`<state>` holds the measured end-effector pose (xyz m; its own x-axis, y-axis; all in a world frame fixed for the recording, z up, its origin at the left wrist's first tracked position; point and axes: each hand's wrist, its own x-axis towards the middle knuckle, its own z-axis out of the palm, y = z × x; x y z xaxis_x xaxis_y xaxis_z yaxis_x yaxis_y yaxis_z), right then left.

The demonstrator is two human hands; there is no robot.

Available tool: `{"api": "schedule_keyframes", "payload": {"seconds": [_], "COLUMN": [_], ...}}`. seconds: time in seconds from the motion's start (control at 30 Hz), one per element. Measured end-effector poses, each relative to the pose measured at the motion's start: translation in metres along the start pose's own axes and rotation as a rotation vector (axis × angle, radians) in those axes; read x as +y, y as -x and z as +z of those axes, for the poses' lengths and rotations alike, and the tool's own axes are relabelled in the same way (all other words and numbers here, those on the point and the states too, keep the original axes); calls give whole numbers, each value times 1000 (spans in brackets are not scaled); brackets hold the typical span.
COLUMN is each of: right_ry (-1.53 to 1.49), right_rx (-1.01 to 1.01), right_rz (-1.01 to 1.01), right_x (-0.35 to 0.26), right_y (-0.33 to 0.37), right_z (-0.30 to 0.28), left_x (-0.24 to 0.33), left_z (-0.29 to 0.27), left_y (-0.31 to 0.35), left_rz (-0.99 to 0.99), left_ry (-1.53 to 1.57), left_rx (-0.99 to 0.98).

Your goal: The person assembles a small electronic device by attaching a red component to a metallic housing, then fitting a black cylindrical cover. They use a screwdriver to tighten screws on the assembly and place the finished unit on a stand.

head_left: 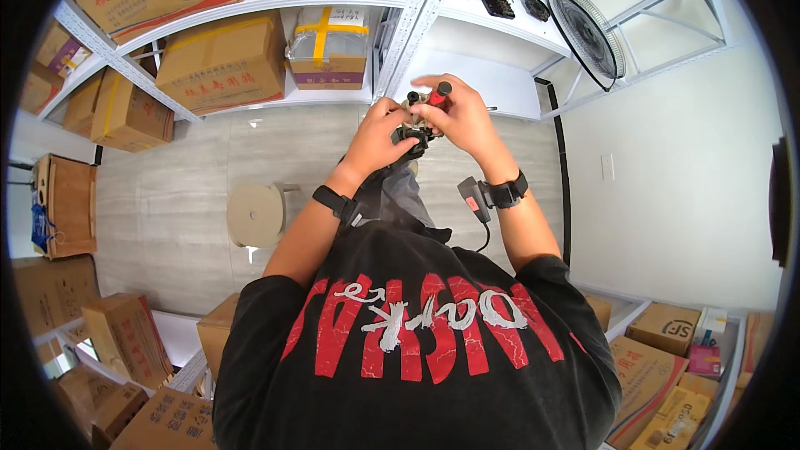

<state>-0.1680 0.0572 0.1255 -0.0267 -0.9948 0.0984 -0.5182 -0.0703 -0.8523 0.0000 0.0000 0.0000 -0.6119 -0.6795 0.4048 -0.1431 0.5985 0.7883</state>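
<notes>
In front of my body, my left hand [383,135] is closed around a small black and tan mechanical part [410,143], its thumb lying over the near side. My right hand [463,117] is curled around the red handle of a screwdriver [440,93] with a black end that points up toward the head view. The screwdriver's shaft and tip are hidden by the fingers and the part. Beside the red handle, another round black end [412,97] rises from the part. Both hands nearly touch each other.
Ahead stands a white metal shelf [275,104] with cardboard boxes [221,62]. A fan guard [587,37] and small dark parts [495,0] lie on the far right shelf. A beige round stool [254,215] is at left. Shelved boxes [646,383] stand behind on both sides.
</notes>
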Motion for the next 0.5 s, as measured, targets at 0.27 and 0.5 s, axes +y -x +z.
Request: {"api": "schedule_keyframes", "payload": {"seconds": [0.27,0.5], "right_ry": [-227,-83], "right_rx": [-163,-97], "right_rz": [62,71], "right_x": [9,-6], "right_y": [7,4], "right_z": [-15,-7], "left_x": [10,77], "left_z": [-17,-59], "left_y": [-8,-45], "left_rz": [95,127], "left_ry": [98,268], "left_rx": [65,122]}}
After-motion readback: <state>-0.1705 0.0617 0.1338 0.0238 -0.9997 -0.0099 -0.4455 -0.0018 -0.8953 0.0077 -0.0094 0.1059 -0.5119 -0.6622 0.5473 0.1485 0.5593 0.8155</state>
